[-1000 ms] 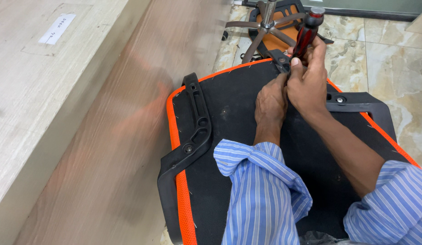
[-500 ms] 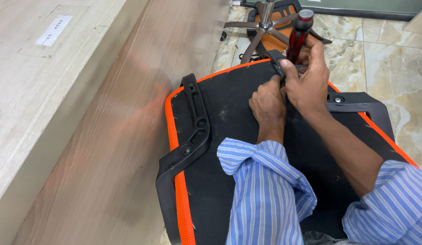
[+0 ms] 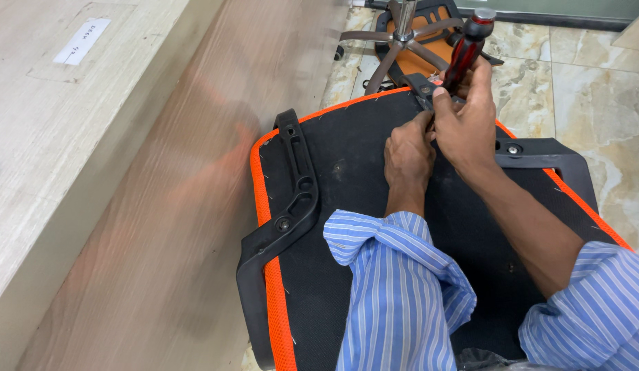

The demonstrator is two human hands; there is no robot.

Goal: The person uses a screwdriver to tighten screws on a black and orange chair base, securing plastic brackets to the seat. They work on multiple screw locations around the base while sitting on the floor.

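Right hand (image 3: 471, 127) closed around red-and-black screwdriver (image 3: 465, 55), upright at far edge of upturned black chair seat (image 3: 354, 178). Left hand (image 3: 409, 154) just beside, fingers curled at tool's tip, hold unclear.

**A:** What colours marked the seat?
**B:** The upturned chair seat (image 3: 361, 172) was black underneath, edged all round in bright orange mesh; its two armrest brackets (image 3: 292, 199) were plain black.

**A:** And the tool?
**B:** The screwdriver (image 3: 467, 51) had a red-and-black handle.

**A:** The clothing?
**B:** Both sleeves (image 3: 395, 288) were blue with fine white stripes.

**A:** The surroundings?
**B:** A pale wood-grain desk (image 3: 93, 172) lay left; beige marbled floor tiles (image 3: 587, 75) lay far right.
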